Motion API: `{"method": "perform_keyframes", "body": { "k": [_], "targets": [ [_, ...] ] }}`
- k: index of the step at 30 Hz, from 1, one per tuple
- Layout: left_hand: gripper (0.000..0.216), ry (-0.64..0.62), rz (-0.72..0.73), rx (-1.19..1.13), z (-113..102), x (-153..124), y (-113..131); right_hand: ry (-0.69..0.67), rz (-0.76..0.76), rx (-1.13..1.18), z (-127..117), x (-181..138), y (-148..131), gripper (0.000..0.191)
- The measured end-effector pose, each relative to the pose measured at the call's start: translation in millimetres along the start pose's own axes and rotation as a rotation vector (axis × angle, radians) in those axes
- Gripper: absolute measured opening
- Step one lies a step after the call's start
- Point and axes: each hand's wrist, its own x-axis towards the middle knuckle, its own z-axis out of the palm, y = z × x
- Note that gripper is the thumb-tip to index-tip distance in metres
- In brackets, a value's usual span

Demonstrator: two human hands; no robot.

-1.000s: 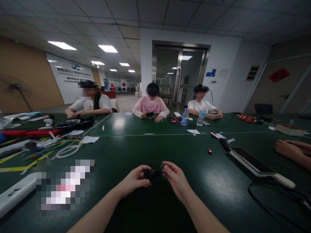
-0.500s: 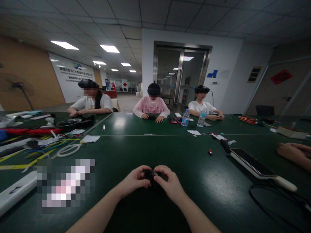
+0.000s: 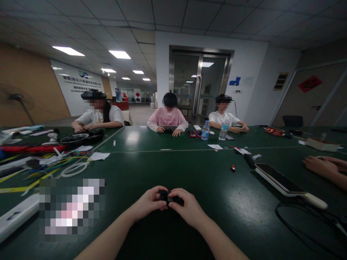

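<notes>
Just above the green table (image 3: 173, 166), a small black object (image 3: 168, 199) is held between my two hands; its exact kind is too dark and small to make out. My left hand (image 3: 148, 202) pinches its left side between thumb and fingers. From the other side, my right hand (image 3: 187, 206) grips it, thumb in front and fingers curled over the top. The fingers cover much of the object.
To the right lie a white-framed device with a dark screen (image 3: 279, 177), a black cable (image 3: 282, 225) and a small red item (image 3: 232, 168). Cables (image 3: 74, 169) and a white power strip (image 3: 18, 216) are on the left. Water bottles (image 3: 205, 130) stand near people seated opposite.
Both hands stay together on the black object. My right hand's fingers and thumb have shifted a little on it, and more of its left part shows. The whole view has moved slightly.
</notes>
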Motion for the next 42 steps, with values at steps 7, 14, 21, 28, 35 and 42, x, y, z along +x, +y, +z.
{"method": "perform_keyframes", "body": {
  "k": [7,14,21,28,35,42],
  "targets": [
    [0.038,0.028,0.025,-0.048,-1,-1,1,0.014,0.01,0.009,-4,-4,-3,0.042],
    [0.036,0.079,0.035,-0.069,1,-1,1,0.017,-0.003,0.017,-2,1,4,0.029],
    [0.042,0.082,0.042,-0.076,-1,0,-1,0.002,-0.062,-0.033,-3,0,2,0.021],
    [0.039,0.083,0.055,-0.047,-3,-1,-2,-0.015,-0.062,-0.053,-3,0,-1,0.02],
    [0.047,0.111,0.085,-0.048,-1,0,-3,0.008,-0.024,-0.047,-1,0,4,0.03],
    [0.039,0.155,0.057,-0.018,2,1,-2,-0.011,-0.057,-0.014,-1,1,9,0.033]
  ]
}}
